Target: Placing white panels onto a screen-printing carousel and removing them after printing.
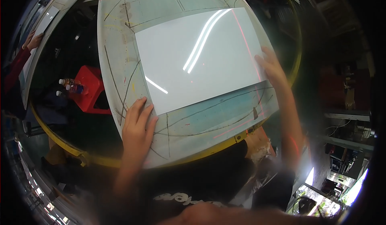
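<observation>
Sheet (197, 62) between spread left fingers (136, 110) by near-left corner, parted right fingers (268, 55) at right edge.

The line-marked worktable (114, 36) and yellow rail (217, 147) suggest a workshop.

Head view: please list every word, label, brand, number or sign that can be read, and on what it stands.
No text can be read clearly.
Black shirt: white lettering, blurred and partly hidden.
Bottles: labels too small to read.
White sheet: no print visible.
Table: drawn lines, no readable words.
</observation>
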A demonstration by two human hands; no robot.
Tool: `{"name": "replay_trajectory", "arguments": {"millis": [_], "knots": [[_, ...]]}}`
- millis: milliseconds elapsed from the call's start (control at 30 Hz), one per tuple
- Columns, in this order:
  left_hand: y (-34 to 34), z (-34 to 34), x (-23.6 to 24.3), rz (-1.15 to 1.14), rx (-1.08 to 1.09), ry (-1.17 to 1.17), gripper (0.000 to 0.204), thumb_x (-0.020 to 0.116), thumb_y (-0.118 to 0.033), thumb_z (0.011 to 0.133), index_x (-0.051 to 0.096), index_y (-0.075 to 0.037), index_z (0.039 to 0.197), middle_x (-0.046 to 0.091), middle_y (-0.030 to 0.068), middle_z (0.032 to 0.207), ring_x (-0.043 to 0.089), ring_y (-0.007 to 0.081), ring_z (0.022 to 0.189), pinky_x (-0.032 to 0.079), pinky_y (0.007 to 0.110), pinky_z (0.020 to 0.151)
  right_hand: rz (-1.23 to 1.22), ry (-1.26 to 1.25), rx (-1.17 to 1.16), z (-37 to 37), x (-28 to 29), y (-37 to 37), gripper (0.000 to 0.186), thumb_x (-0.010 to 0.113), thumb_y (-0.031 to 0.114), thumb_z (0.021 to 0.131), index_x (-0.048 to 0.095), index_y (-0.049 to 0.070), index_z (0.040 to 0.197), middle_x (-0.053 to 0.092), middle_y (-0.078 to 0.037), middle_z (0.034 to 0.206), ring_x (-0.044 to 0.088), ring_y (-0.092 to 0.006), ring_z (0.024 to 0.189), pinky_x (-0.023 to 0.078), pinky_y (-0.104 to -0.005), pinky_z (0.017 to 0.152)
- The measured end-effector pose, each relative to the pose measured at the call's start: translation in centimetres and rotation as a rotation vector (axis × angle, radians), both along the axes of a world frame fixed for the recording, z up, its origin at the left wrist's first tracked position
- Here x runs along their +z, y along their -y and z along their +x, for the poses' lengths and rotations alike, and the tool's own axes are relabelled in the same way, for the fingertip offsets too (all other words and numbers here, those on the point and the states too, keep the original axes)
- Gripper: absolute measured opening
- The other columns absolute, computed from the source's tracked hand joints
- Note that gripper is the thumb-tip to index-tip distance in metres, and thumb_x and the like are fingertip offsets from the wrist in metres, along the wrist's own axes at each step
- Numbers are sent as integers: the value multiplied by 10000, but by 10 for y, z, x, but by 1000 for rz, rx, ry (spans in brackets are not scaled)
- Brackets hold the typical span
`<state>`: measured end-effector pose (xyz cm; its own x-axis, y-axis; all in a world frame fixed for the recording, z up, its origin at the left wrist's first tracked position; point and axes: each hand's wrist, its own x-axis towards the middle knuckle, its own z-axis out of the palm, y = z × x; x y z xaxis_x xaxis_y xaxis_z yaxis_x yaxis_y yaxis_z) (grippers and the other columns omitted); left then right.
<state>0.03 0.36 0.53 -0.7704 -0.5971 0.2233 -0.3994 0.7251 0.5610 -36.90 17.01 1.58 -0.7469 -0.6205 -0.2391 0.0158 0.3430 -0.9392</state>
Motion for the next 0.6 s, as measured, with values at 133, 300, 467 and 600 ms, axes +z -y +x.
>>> {"name": "replay_trajectory", "arguments": {"millis": [133, 300, 467, 600], "knots": [[0, -1, -4, 26, 16, -18, 272, 663, -39, 787, 628, -7, 1055, 565, 136, 1211, 531, 317, 1137, 424, 384, 950, 16, 2, 16, 0, -4, 3, 401, 590, 131, 912, 459, -23, 1259, 671, -111, 940, 631, -117, 821, 476, -220, 744], [-1, 0, -1, 21, 42, -17, 262, 675, -47, 781, 637, -3, 1036, 571, 136, 1203, 543, 318, 1122, 435, 384, 939, 35, -22, 13, -1, -5, 6, 423, 594, 133, 910, 453, -36, 1271, 672, -112, 942, 632, -115, 814, 478, -216, 729], [-1, 0, -1, -9, 43, -17, 278, 690, -57, 768, 636, -4, 1035, 579, 140, 1186, 548, 319, 1109, 440, 382, 928, 33, -32, 32, -4, -8, 7, 429, 599, 135, 907, 455, -39, 1271, 671, -113, 944, 633, -117, 811, 481, -221, 728], [-2, -3, -3, -11, 48, -25, 280, 693, -56, 765, 634, -4, 1034, 580, 139, 1185, 553, 318, 1094, 445, 381, 917, 63, -52, 45, -8, -9, 6, 438, 603, 139, 905, 455, -46, 1273, 672, -113, 939, 631, -117, 803, 483, -222, 725]]}}
